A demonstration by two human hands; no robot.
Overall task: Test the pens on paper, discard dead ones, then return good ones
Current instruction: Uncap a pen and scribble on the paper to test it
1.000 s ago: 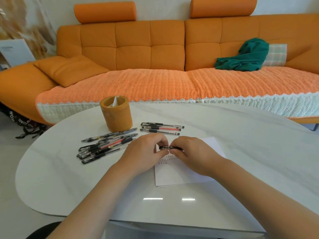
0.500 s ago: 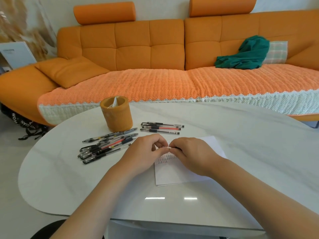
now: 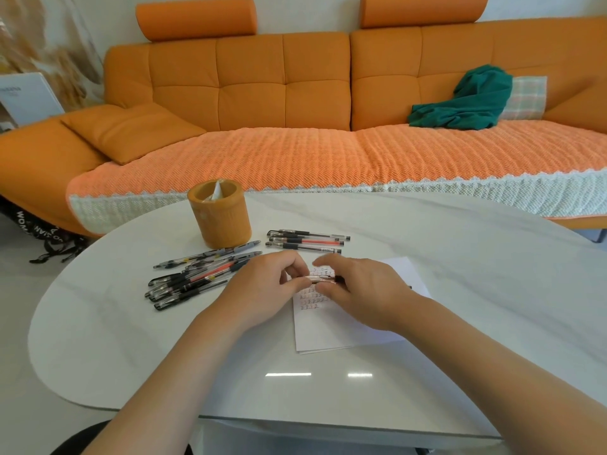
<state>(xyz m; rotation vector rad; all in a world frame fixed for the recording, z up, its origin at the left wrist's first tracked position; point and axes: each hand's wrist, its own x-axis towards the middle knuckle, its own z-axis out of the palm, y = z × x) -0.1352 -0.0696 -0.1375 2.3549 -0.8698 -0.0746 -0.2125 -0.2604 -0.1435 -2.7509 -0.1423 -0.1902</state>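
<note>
Head view, and both hands meet at the centre of the frame over the sheet of paper (image 3: 331,326). The left hand (image 3: 266,287) and the right hand (image 3: 364,293) share one clear-barrelled pen (image 3: 323,279), held level just above the paper's top edge. Left fingers pinch one end; the right hand's thumb and fingertips close on the other. It looks like a cap coming off or going on, though which one I cannot tell.

How far along? Rows of small test marks (image 3: 312,298) already sit on the upper part of the paper, so some testing is clearly done. A neat row of pens (image 3: 307,242) lies just above the hands, near the middle of the frame, likely the ones sorted so far. A bigger loose pile of pens (image 3: 197,277) sprawls to the left of the hands, probably waiting for their turn. The orange pen holder (image 3: 219,213) stands above that pile and shows no pens in it, only something white poking up. So nothing returned yet, by my reading, and plenty left to do.

Both forearms reach in from the bottom edge, wrists low over the white table (image 3: 460,290), converging on that pen.
</note>
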